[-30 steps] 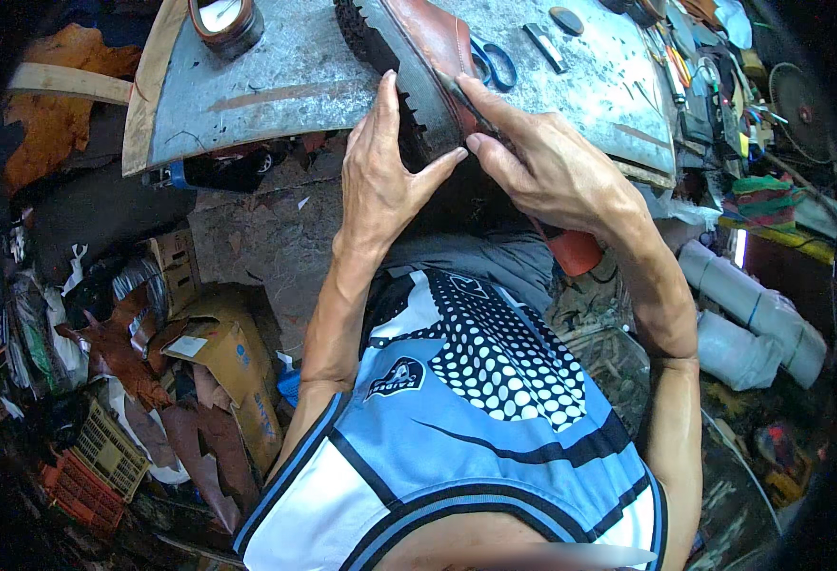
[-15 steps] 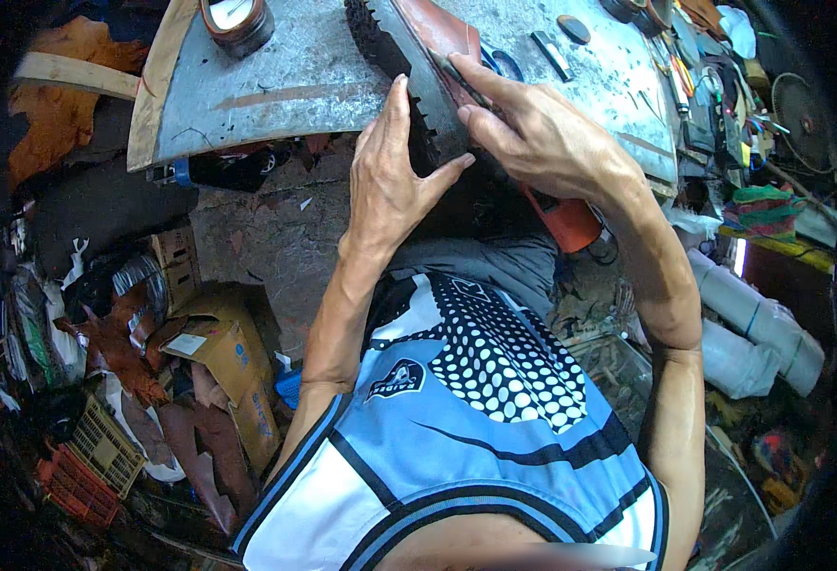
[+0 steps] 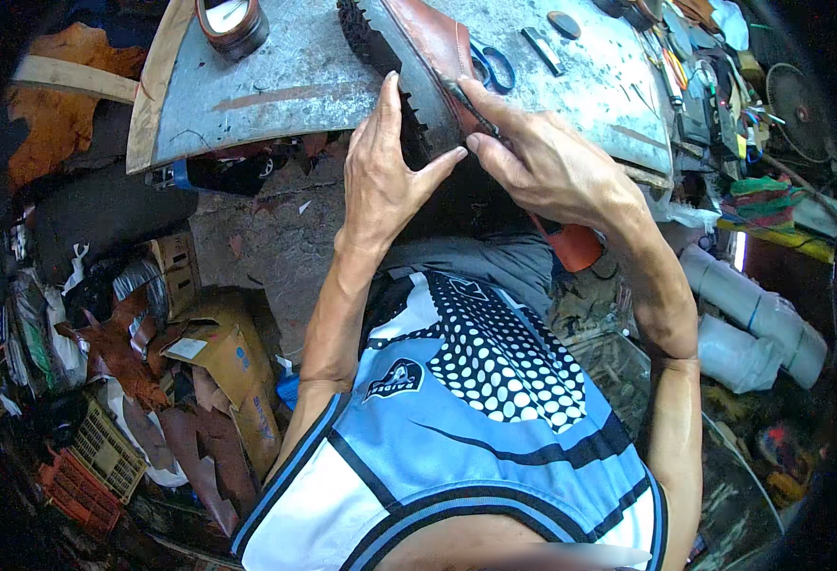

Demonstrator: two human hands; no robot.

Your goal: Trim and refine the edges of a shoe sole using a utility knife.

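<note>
Head view: left hand (image 3: 380, 176) clasping brown boot (image 3: 418, 57) by its sole; right hand (image 3: 542, 167) pinching thin tool (image 3: 466, 100) against boot's upper; blue scissors (image 3: 490, 65) just beyond boot.

Single head-worn fisheye, looking steeply down, close over workbench (image 3: 285, 86).

Most open room on the table (image 3: 285, 81) is the bare grey stretch left of the boot (image 3: 409, 57), with only a tape roll (image 3: 233, 21) up in the far left corner. Right of the boot it's tighter: scissors (image 3: 490, 65) lie just beside it, then a small metal bar (image 3: 540, 49) and a dark disc (image 3: 562, 24). The far right edge is packed with tools and wires (image 3: 699, 90).
</note>
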